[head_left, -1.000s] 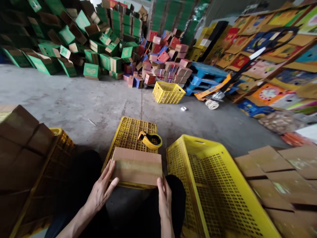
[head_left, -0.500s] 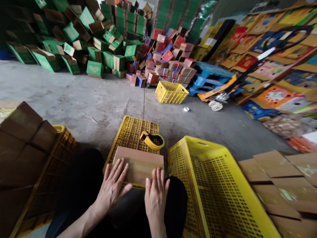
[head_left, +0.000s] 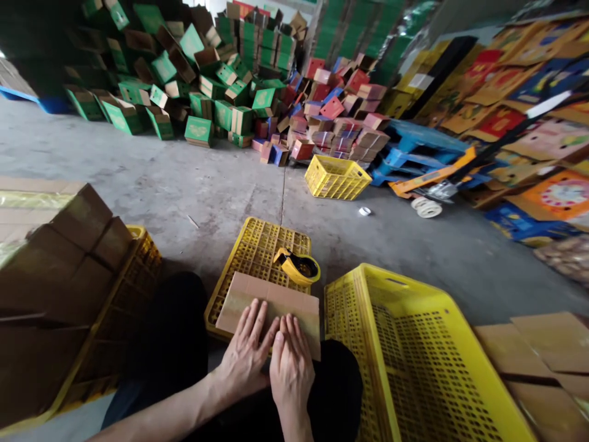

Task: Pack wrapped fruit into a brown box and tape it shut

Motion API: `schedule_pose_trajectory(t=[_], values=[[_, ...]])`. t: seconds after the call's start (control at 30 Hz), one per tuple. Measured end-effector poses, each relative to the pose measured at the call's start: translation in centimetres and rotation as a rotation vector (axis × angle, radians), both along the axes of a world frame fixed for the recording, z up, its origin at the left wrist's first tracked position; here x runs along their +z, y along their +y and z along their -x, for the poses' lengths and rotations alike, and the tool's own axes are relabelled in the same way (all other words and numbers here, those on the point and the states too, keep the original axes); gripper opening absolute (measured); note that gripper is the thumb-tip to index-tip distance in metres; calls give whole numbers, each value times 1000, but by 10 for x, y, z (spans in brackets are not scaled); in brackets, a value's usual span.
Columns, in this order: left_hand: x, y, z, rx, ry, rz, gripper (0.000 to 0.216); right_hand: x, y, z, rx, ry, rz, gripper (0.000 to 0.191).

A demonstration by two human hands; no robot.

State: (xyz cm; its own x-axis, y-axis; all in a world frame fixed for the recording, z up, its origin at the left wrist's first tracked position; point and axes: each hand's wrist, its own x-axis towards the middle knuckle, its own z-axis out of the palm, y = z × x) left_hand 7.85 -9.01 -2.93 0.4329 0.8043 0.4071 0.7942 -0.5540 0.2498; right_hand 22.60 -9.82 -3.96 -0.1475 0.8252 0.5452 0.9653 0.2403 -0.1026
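A cardboard box (head_left: 271, 293) with a band of tape along its top lies on an upturned yellow crate (head_left: 239, 245) in front of me. My left hand (head_left: 247, 350) rests on the near part of the box, fingers stretched out flat. Close beside it, my right hand (head_left: 292, 359) also lies on the box, its fingers straight and palm down. Neither hand is wrapped around anything. Just beyond the box sits a yellow tape dispenser (head_left: 298, 266) on the crate.
A tall yellow crate (head_left: 405, 282) stands open on my right, with flat cardboard boxes (head_left: 547, 344) past it. Stacked cartons (head_left: 69, 245) fill the left side. Farther off are a small yellow crate (head_left: 338, 178), a pallet jack (head_left: 437, 178) and heaped green boxes (head_left: 200, 130).
My hands have come closer together over the middle of the box, the left one moving right along it. The view has turned slightly left.
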Motion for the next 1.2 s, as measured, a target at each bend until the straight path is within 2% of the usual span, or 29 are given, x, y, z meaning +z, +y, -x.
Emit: schedule_pose_trajectory(t=[0.13,0.27,0.43,0.57,0.7,0.8,0.93,1.2], values=[[1,4,-8,-23,-20,3,87,2,4,-2,6,-7,-32,45],[1,14,5,-99,-40,87,91,2,4,-3,-24,26,-18,49],[0,24,58,-229,-37,212,90,-2,2,-2,-3,92,40,52],[2,20,101,-198,-48,197,90,-3,0,-2,19,109,31,48],[2,12,124,-186,-92,184,81,-2,-2,-1,10,105,31,50],[-4,5,128,-123,-168,176,71,-1,-3,2,-2,72,28,53],[-12,-3,122,-47,-310,227,68,0,1,18,-19,36,37,56],[-2,-2,113,3,-447,343,51,13,26,75,128,66,164,52]])
